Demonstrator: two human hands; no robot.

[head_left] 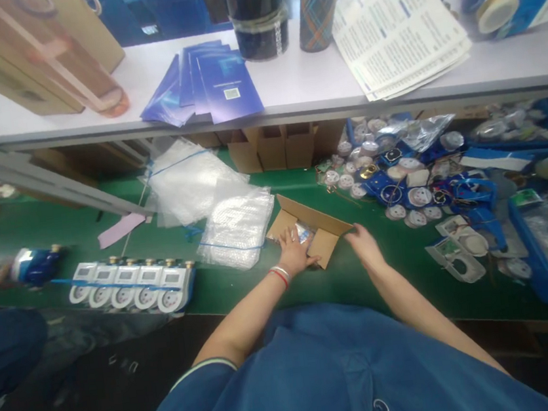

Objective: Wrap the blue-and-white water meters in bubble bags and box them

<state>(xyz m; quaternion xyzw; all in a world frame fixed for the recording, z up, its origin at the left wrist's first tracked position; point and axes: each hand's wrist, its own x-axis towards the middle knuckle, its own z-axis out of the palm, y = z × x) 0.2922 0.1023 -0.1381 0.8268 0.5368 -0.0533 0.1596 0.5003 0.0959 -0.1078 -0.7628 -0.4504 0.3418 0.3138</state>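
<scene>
printed sheets (pixel 397 26), blue booklets (pixel 228 85), text illegible

A single view, taken from the person's head, faces forward and steeply down across the green counter (pixel 244 291). It sits close. The person's own blue shirt (pixel 332 370) fills the bottom of the frame, and the left hand (pixel 295 250) and right hand (pixel 365 244) meet at the open brown cardboard box (pixel 312 215) just below centre. The wide field also takes in the long white shelf (pixel 299 77) spanning the top of the frame from edge to edge.
</scene>
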